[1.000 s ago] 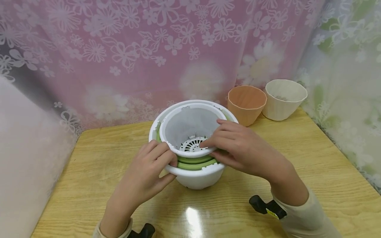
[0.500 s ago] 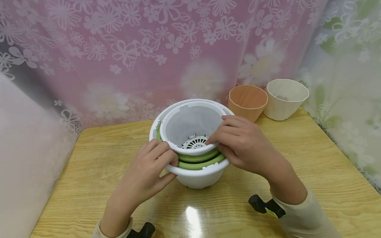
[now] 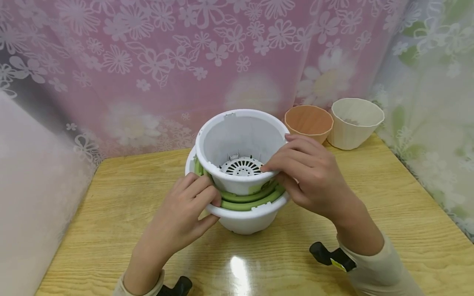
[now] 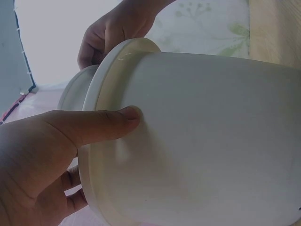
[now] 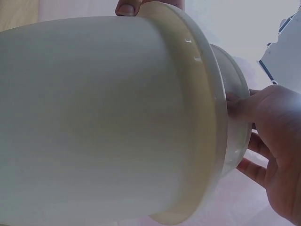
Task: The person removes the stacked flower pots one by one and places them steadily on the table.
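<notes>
A white flowerpot [image 3: 246, 224] stands on the table with green pots [image 3: 246, 206] nested in it. My left hand [image 3: 185, 203] grips its front-left rim, thumb against the outer wall in the left wrist view and fingers over the edge. Raised partway out of the stack is a smaller white flowerpot [image 3: 235, 186] with a slotted bottom, tilted a little. My right hand [image 3: 312, 176] pinches its right rim, fingers inside and thumb beneath. In the right wrist view, the smaller pot [image 5: 233, 70] sticks out past the big pot's rim; most of its lower body is hidden.
An orange flowerpot [image 3: 309, 119] and a cream flowerpot [image 3: 349, 131] stand side by side at the back right. The wooden table [image 3: 129, 197] runs back to a pink floral curtain [image 3: 177, 82]. Black wrist mounts [image 3: 331, 257] are on both forearms.
The smaller white pot has risen out of the nested pots, and my right hand has moved up with its rim. My left hand stays on the big pot's rim.
</notes>
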The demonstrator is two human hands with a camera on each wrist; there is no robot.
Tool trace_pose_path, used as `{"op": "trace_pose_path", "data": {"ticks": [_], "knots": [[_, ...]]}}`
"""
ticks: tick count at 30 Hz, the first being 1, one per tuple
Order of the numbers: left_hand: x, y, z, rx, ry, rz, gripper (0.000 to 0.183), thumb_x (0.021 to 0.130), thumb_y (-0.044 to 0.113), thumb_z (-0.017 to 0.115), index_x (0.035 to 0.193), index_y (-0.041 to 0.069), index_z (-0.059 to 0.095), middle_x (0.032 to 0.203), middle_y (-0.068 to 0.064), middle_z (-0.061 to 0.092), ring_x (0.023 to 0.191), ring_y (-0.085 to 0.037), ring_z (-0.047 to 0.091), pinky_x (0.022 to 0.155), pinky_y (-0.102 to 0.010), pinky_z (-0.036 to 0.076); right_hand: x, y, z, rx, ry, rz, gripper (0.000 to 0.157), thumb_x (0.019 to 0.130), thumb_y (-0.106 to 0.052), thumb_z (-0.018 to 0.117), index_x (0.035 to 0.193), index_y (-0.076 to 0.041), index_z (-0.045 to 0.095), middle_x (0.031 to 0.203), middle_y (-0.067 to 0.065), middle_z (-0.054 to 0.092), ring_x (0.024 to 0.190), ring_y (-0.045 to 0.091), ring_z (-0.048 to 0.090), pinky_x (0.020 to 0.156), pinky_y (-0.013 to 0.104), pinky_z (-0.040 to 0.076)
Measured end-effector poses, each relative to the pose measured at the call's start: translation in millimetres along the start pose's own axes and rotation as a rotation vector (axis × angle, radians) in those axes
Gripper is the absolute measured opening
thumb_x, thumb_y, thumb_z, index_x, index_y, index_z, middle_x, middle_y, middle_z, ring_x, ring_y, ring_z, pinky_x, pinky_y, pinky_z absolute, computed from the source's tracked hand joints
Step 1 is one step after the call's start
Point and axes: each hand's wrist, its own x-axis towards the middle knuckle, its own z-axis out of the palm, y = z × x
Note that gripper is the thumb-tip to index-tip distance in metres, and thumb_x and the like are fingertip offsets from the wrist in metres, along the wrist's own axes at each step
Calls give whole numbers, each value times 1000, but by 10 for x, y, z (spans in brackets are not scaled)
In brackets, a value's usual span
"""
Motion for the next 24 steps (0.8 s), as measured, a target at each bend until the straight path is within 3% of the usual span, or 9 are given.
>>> {"op": "trace_pose_path", "data": {"ticks": [6, 13, 24], "knots": [[6, 3, 1, -6, 9, 5, 25, 74, 8, 75, 85, 18, 54, 88, 8, 51, 82, -16, 45, 74, -32, 36, 21, -18, 5, 3, 84, -19, 21, 99, -17, 58, 86, -11, 74, 80, 0, 70, 80, 22, 65, 103, 45, 45], [5, 8, -1, -5, 12, 4, 26, 74, 7, 75, 85, 17, 54, 88, 7, 51, 83, -16, 46, 74, -32, 37, 45, -19, 7, 27, 197, -44, 19, 96, -12, 60, 83, -8, 74, 77, 2, 70, 75, 23, 64, 101, 44, 47], [19, 9, -5, -5, 20, 12, 24, 75, 8, 74, 85, 17, 54, 89, 8, 51, 83, -16, 46, 74, -32, 36, 58, -22, 10, 56, 315, -11, 20, 94, -13, 64, 79, -5, 73, 72, 8, 69, 73, 27, 61, 102, 42, 47]]}}
